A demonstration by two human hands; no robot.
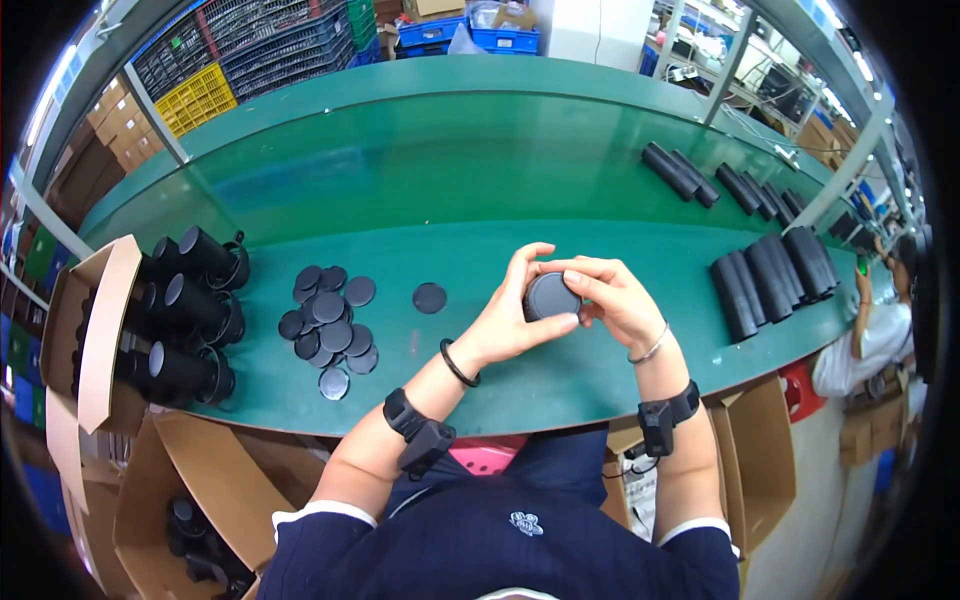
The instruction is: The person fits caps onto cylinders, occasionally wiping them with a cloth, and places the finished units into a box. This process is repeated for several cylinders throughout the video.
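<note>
At far left, black cylinders (190,305) crowd beside a cardboard box (110,335); below, an open carton (215,485) contains black parts (188,522). Over the bench (565,390), left grip (508,318) and right grip (617,300) together grasp a round black cap (550,300). Farther right, another carton (765,445) stands open, its contents hidden.

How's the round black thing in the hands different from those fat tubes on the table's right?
The round thing shows a circular face; the fat tubes look long. The round thing is between the left hand and right hand; the fat tubes lie on the green table. Both are dark.
</note>
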